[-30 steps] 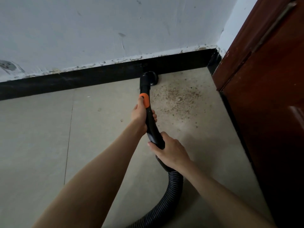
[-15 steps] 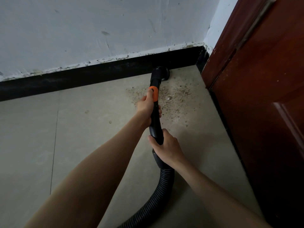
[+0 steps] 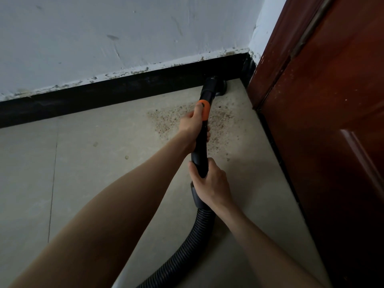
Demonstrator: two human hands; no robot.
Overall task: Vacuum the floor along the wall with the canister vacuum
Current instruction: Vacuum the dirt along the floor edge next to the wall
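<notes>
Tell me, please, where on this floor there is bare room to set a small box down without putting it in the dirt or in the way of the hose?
The bare floor left of the left hand, up to the black skirting, is free. It is crowded near the door: crumbs spread there, with the nozzle in the corner, and the hose trails from the right hand.

Ahead, the black baseboard [image 3: 104, 100] and wall [image 3: 124, 38] block you; on your right the wooden door [image 3: 332, 121] closes the corner. The floor [image 3: 83, 163] to your left lies open along the baseboard.
</notes>
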